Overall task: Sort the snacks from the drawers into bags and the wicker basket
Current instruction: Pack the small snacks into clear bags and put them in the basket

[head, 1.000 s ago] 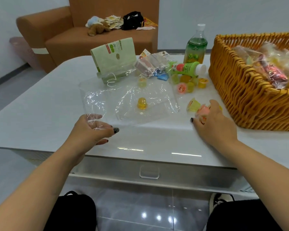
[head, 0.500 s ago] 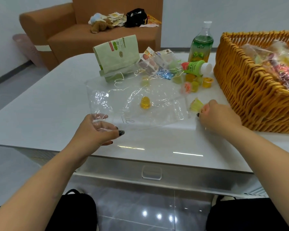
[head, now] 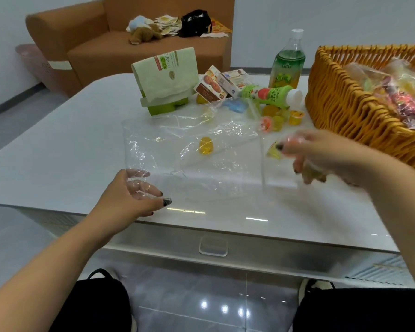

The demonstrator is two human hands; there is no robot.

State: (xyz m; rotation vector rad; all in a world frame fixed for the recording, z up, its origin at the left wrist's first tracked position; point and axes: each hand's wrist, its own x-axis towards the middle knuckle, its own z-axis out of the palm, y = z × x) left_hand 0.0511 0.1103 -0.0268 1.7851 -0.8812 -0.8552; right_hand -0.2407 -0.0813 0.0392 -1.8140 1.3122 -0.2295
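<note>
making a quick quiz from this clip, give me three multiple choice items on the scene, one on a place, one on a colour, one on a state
1. Where is the wicker basket?
A. on the sofa
B. at the table's right side
C. on the floor

2. What colour is the jelly cup inside the clear plastic bag?
A. yellow
B. blue
C. black

3. How does the green bottle with the apple label stand?
A. upright
B. upside down in the basket
C. lying on its side

Answers:
1. B, it sits on the white table to the right of the loose snacks.
2. A, it shows yellow through the plastic that the left hand pinches.
3. C, its white cap points sideways toward the basket.
</note>
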